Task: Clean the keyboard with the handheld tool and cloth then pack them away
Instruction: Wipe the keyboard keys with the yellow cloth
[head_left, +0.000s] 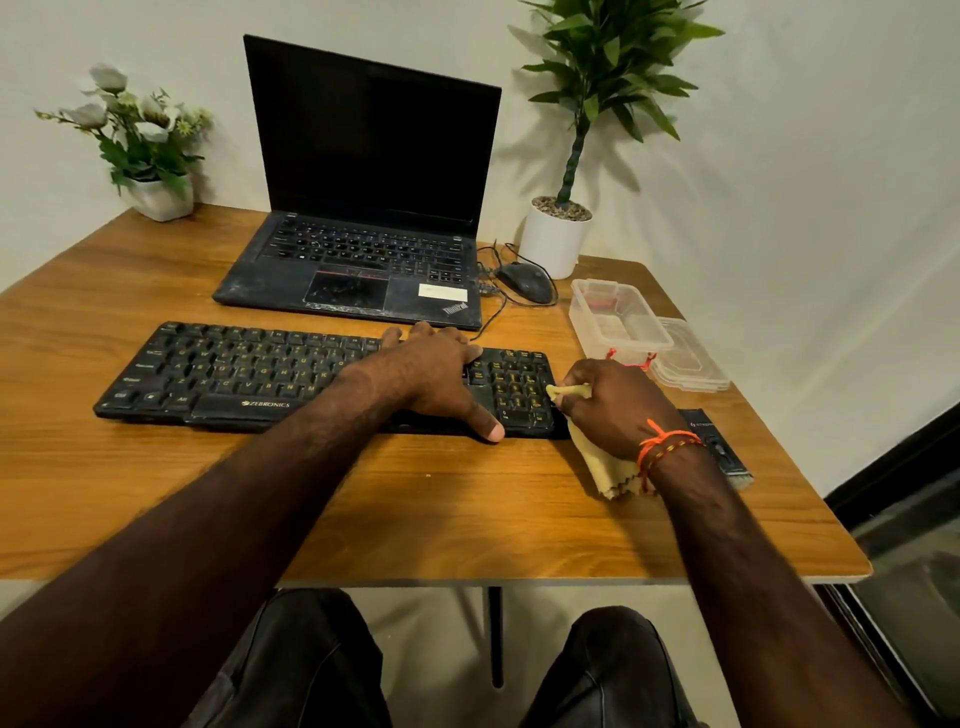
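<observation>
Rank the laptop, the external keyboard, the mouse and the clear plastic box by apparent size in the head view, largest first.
1. Open black laptop
2. Black Zebronics keyboard, though it lies nearer the camera
3. Clear plastic box
4. Dark computer mouse

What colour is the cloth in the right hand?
Pale yellow cloth, gripped in the right hand; head view.

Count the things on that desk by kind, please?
Keyboard: 1
Laptop: 1
Mouse: 1
Potted plants: 2
Clear container: 1
Lid: 1
Yellow cloth: 1
Handheld tool: 1
Total: 9
</observation>
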